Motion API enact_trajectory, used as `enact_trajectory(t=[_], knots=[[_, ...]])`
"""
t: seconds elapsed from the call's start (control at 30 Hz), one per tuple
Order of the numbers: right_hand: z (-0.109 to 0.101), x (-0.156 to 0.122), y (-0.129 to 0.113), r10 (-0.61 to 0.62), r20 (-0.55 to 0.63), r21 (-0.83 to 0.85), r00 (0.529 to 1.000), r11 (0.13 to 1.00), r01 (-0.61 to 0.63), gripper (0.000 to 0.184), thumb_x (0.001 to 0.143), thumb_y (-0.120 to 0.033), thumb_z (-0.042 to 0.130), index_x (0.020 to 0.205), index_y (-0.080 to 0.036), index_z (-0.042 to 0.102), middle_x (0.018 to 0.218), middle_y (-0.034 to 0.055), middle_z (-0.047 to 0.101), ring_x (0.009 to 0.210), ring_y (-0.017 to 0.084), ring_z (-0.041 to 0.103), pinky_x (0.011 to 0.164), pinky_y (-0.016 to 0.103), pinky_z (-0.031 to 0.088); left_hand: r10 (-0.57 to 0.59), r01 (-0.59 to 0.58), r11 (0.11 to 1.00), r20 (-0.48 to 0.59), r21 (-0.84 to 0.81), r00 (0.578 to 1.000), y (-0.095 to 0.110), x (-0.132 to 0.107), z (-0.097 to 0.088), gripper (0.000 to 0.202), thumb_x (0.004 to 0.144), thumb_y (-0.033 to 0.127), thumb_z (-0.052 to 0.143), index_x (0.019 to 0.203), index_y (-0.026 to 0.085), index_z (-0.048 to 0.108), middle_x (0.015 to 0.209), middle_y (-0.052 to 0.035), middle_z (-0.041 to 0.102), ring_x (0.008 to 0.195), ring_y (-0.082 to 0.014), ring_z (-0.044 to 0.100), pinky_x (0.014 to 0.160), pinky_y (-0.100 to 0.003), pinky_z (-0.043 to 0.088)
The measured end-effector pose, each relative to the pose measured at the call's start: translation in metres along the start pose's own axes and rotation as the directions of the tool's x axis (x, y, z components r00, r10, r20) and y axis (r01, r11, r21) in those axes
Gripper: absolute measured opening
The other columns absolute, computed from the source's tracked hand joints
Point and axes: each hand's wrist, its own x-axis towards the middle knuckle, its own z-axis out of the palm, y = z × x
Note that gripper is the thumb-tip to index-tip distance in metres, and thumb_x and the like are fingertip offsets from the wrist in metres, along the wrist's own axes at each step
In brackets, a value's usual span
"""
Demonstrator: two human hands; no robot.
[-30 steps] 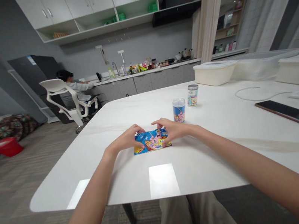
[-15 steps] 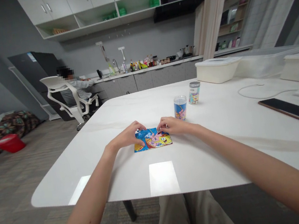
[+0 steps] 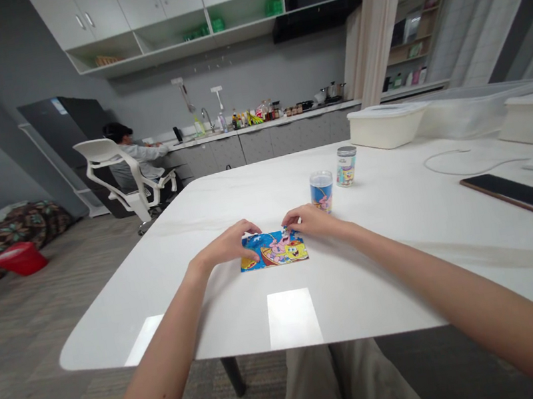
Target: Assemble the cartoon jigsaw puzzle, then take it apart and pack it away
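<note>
A small jigsaw puzzle (image 3: 275,257) with a colourful cartoon picture lies flat on the white table (image 3: 292,317) in front of me. My left hand (image 3: 233,242) rests at its left side, thumb on the picture and fingers spread to the far edge. At the far right corner, my right hand (image 3: 306,219) is closed in a pinch on what looks like a small puzzle piece (image 3: 285,229), mostly hidden by the fingertips. Just beyond that hand stands a clear cup with a cartoon print (image 3: 322,192). A printed canister with a grey lid (image 3: 346,167) is behind it.
Lidded white boxes (image 3: 386,126) and a clear plastic bin (image 3: 475,111) stand at the back right. A phone (image 3: 523,196) and a white cable (image 3: 444,170) lie on the right. Across the room, a person (image 3: 133,156) sits on a white chair (image 3: 111,160) at the counter.
My right hand has shifted slightly, its pinch now at the puzzle's far right corner. My left hand stays at the left side. The view has moved a little.
</note>
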Motion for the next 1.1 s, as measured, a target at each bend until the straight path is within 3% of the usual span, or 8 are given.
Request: enact_trajectory(t=[0.3, 0.43, 0.6, 0.7, 0.83, 0.97, 1.1], knots=[[0.001, 0.001, -0.001, 0.131, -0.069, 0.057, 0.989, 0.99, -0.127, 0.011, 0.078, -0.012, 0.063, 0.086, -0.015, 0.07, 0.08, 0.004, 0.073, 0.071, 0.014, 0.066, 0.063, 0.022, 0.048, -0.057, 0.057, 0.998, 0.017, 0.036, 0.998, -0.001, 0.0, 0.001, 0.05, 0.065, 0.043, 0.074, 0.107, 0.022, 0.057, 0.111, -0.0048, 0.06, 0.105, -0.0233, 0.057, 0.092, -0.035, 0.045], [0.002, 0.003, 0.002, 0.142, -0.088, 0.144, 0.986, 0.981, -0.128, 0.015, 0.075, -0.009, 0.063, 0.088, -0.015, 0.07, 0.079, 0.0036, 0.073, 0.073, 0.014, 0.067, 0.067, 0.022, 0.05, -0.072, 0.071, 0.996, 0.002, 0.054, 0.997, 0.001, -0.002, 0.001, 0.05, 0.067, 0.044, 0.073, 0.108, 0.021, 0.057, 0.113, -0.006, 0.061, 0.105, -0.0235, 0.057, 0.092, -0.035, 0.045], [0.004, 0.003, -0.006, 0.119, 0.02, 0.396, 0.993, 0.911, -0.118, 0.018, 0.074, -0.004, 0.059, 0.08, -0.015, 0.072, 0.078, 0.0023, 0.073, 0.076, 0.014, 0.067, 0.072, 0.023, 0.051, 0.011, -0.003, 0.999, -0.17, 0.043, 0.985, 0.014, 0.004, 0.009, 0.032, 0.079, 0.044, 0.062, 0.101, 0.021, 0.061, 0.108, -0.0051, 0.064, 0.101, -0.0213, 0.059, 0.091, -0.034, 0.045], [0.006, 0.001, -0.017, 0.143, 0.037, 0.559, 0.989, 0.817, -0.139, 0.013, 0.075, -0.007, 0.061, 0.081, -0.014, 0.07, 0.077, 0.0016, 0.073, 0.074, 0.012, 0.066, 0.071, 0.023, 0.05, -0.019, 0.002, 0.998, -0.28, -0.06, 0.96, 0.026, 0.013, 0.022, 0.023, 0.084, 0.041, 0.057, 0.093, 0.021, 0.063, 0.099, -0.0038, 0.068, 0.094, -0.0197, 0.062, 0.084, -0.032, 0.047], [0.009, 0.001, -0.024, 0.209, 0.043, 0.687, 0.977, 0.704, -0.18, 0.011, 0.074, -0.009, 0.067, 0.084, -0.014, 0.066, 0.074, 0.0006, 0.072, 0.068, 0.01, 0.065, 0.063, 0.021, 0.048, -0.045, -0.036, 0.963, -0.291, -0.267, 0.956, 0.034, 0.023, 0.036, 0.022, 0.083, 0.039, 0.06, 0.095, 0.02, 0.062, 0.09, -0.0029, 0.071, 0.085, -0.018, 0.065, 0.08, -0.031, 0.048], [0.011, 0.003, -0.021, 0.26, 0.023, 0.712, 0.965, 0.674, -0.198, 0.016, 0.072, -0.007, 0.07, 0.085, -0.015, 0.063, 0.071, 0.0, 0.071, 0.064, 0.009, 0.063, 0.06, 0.019, 0.046, -0.162, -0.003, 0.904, -0.348, -0.427, 0.923, 0.029, 0.027, 0.038, 0.024, 0.074, 0.039, 0.068, 0.083, 0.018, 0.063, 0.082, -0.0044, 0.071, 0.079, -0.0192, 0.066, 0.073, -0.031, 0.05], [0.012, 0.003, -0.014, 0.293, 0.031, 0.709, 0.956, 0.667, -0.228, 0.016, 0.072, -0.007, 0.071, 0.084, -0.014, 0.063, 0.072, 0.0011, 0.07, 0.064, 0.01, 0.064, 0.054, 0.018, 0.044, -0.334, 0.048, 0.762, -0.328, -0.646, 0.884, 0.026, 0.026, 0.034, 0.031, 0.065, 0.04, 0.076, 0.081, 0.018, 0.061, 0.078, -0.003, 0.071, 0.078, -0.0189, 0.067, 0.072, -0.031, 0.051]])
